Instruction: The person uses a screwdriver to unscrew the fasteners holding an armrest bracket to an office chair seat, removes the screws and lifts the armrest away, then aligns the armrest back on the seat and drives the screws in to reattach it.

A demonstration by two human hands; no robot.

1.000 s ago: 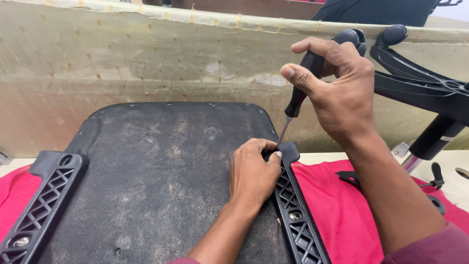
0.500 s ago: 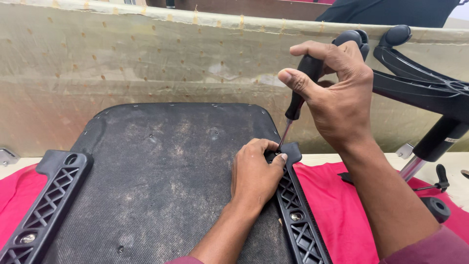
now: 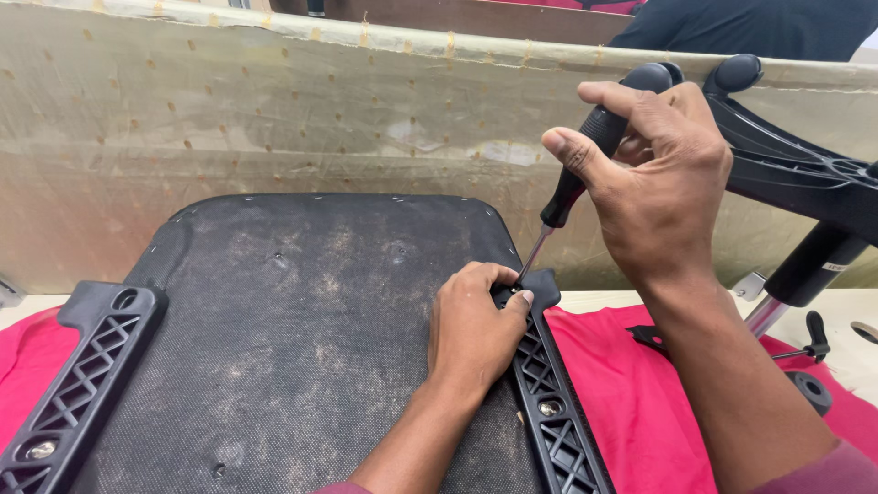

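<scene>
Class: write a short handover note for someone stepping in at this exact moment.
Right hand: grips the screwdriver, tip down at the top of the right armrest bracket.
Left hand: presses on that bracket's upper end, fingers by the tip.
Seat base lies underside up on red cloth.
Done: lower bracket screw seated.
Left: the top screw, hidden under the fingers.

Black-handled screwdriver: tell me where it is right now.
In the head view, right of centre: the black-handled screwdriver is gripped by the right hand, its tip at the black lattice bracket, beside the left hand.
</scene>
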